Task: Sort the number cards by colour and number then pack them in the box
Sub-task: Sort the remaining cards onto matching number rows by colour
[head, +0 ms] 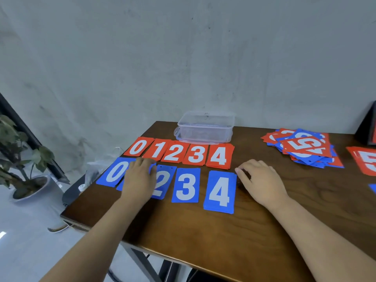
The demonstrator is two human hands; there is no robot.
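Note:
A row of red number cards [179,152] reads 0 to 4 at the back of the wooden table [223,231]. In front lies a blue row: 0 [115,171], a covered card, 2 [162,184], 3 [186,185] and a small stack showing 4 [220,191]. My left hand [139,179] lies flat on the hidden blue card between 0 and 2. My right hand [258,180] rests on the table, its fingertips touching the right edge of the blue 4. The clear plastic box [205,127] stands behind the red row.
A mixed heap of red and blue cards [305,148] lies at the back right, with a red 5 card [364,159] at the right edge. A potted plant [18,159] stands on the floor to the left. A grey wall runs behind the table.

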